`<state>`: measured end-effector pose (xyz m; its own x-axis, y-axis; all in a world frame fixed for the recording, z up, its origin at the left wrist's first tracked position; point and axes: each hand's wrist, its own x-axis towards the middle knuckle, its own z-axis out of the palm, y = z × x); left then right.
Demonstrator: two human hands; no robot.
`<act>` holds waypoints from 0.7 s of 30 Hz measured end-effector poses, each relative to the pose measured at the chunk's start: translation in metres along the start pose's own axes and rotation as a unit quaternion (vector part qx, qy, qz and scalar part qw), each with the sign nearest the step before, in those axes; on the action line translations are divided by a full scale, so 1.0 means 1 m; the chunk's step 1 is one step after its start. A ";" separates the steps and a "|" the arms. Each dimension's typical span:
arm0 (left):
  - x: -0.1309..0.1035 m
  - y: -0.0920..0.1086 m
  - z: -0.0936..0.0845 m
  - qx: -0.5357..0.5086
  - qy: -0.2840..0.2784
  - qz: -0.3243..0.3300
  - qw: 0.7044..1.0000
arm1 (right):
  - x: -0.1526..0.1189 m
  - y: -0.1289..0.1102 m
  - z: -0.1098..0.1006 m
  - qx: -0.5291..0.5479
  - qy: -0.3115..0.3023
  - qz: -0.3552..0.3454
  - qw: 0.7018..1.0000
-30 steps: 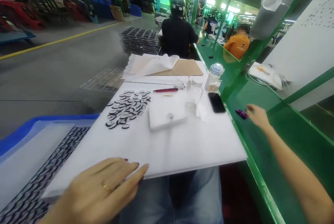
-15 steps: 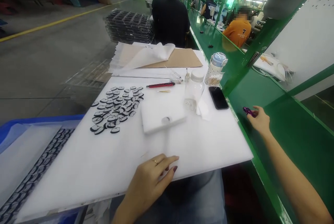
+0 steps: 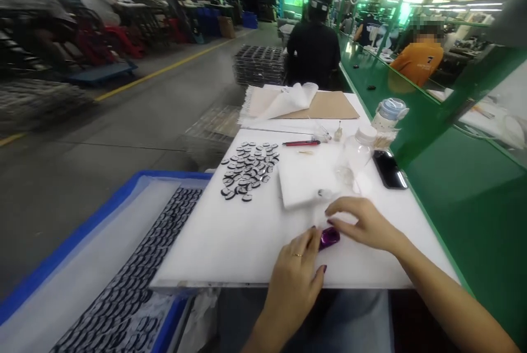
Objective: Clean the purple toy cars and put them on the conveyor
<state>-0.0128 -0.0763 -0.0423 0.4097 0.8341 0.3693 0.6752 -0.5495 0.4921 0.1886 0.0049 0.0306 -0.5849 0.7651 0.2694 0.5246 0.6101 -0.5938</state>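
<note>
A small glossy purple piece (image 3: 330, 238) is at the front of the white tabletop, between my two hands. My left hand (image 3: 294, 273), with a ring on one finger, has its fingers stretched out against the piece's left end, partly covering it. Its thumb is apart, below the piece. From the right reaches my right hand (image 3: 364, 224), fingers curved and apart, the thumb tip close to the piece's upper edge. Just beyond the hands is a white foam block (image 3: 302, 180) with a small, blurred pale item (image 3: 325, 194) at its front edge.
Many dark curved pieces (image 3: 249, 172) lie loose at the left. Behind the block are a red pen (image 3: 301, 143), a clear jar (image 3: 358, 150), a phone (image 3: 389, 169) and a bottle (image 3: 389, 114). A blue tray (image 3: 140, 183) with rows of pieces stands lower left. The green bench (image 3: 465, 194) runs along the right.
My right hand has come from the green bench to the white tabletop, bringing the purple piece beside my left hand. The view has turned left, so more of the aisle and blue tray shows.
</note>
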 end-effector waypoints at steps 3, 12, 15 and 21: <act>0.011 0.007 -0.007 0.029 -0.063 0.041 0.997 | 0.022 0.014 -0.001 -0.005 0.099 0.015 0.995; 0.065 0.014 0.001 0.153 -0.094 0.409 0.895 | 0.019 0.039 0.033 -0.036 0.079 -0.058 0.995; 0.067 0.010 0.017 0.119 -0.055 0.413 0.901 | 0.020 0.033 0.032 -0.027 0.072 -0.041 0.996; 0.053 -0.004 0.033 0.050 -0.021 0.403 0.914 | 0.020 0.020 0.025 -0.026 0.175 -0.027 0.984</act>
<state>0.0261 -0.0283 -0.0507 0.8201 0.1627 0.5486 0.1960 -0.9806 -0.0021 0.1718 0.0276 0.0057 -0.3687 0.7502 0.5489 0.5347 0.6542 -0.5349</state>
